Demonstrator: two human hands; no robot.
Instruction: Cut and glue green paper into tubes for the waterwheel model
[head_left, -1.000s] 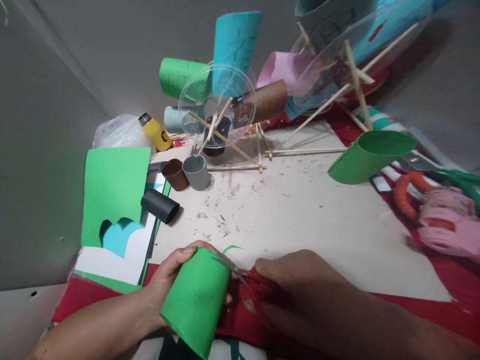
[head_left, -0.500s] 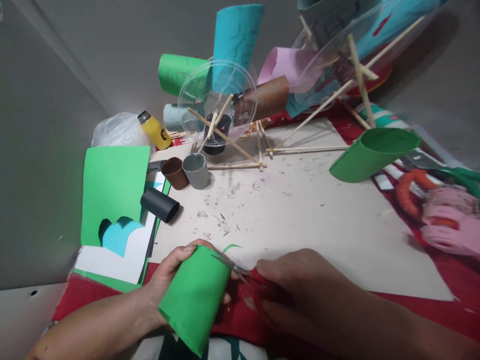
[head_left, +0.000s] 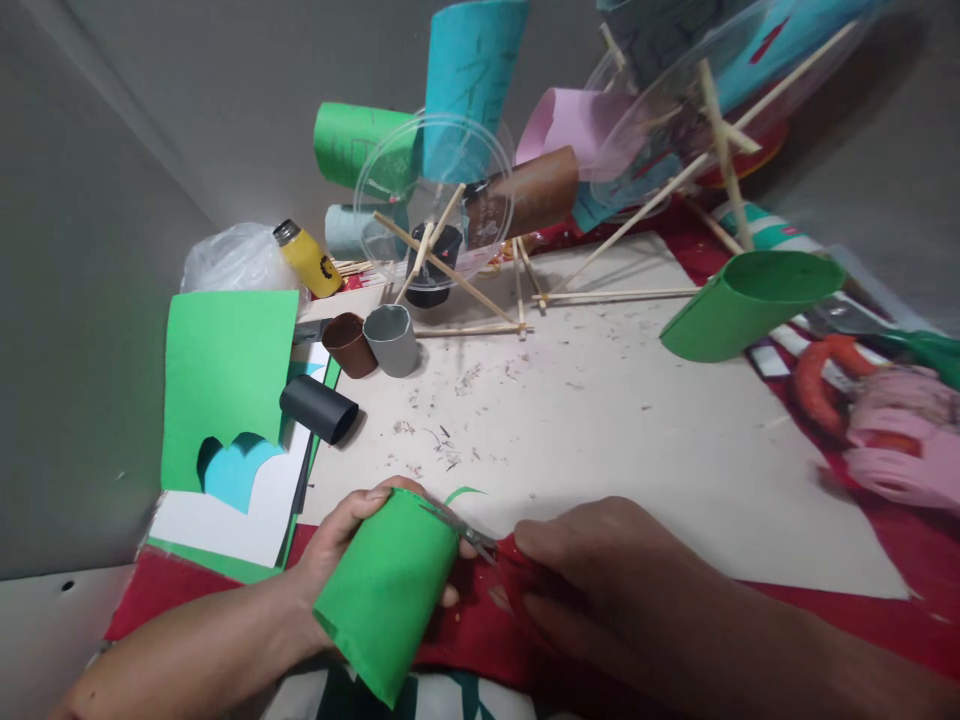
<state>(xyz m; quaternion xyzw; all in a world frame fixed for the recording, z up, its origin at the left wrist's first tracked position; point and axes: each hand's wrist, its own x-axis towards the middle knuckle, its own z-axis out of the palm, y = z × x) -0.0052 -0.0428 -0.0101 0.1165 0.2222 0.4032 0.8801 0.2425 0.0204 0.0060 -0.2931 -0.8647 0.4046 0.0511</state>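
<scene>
My left hand (head_left: 341, 530) is wrapped round a green paper tube (head_left: 386, 595), held tilted above the board's front edge. In my right hand (head_left: 600, 570) is a pair of scissors with red handles (head_left: 517, 570). Their blades lie along the tube's upper rim and look nearly closed. A thin green paper strip (head_left: 465, 491) curls beside the blades; whether it is still joined to the tube I cannot tell. Most of the fingers of my left hand are behind the tube.
A stick frame with a clear plastic disc (head_left: 435, 270) carries coloured tubes at the back. Brown (head_left: 349, 346), grey (head_left: 391, 342) and black tubes (head_left: 319, 410) stand or lie left of centre. Green sheets (head_left: 225, 360) lie left, another green tube (head_left: 742, 310) right, near pink rolls (head_left: 892, 450).
The scissor blades have drawn closer together on the rim. The green tube has shifted very slightly left in my left hand.
</scene>
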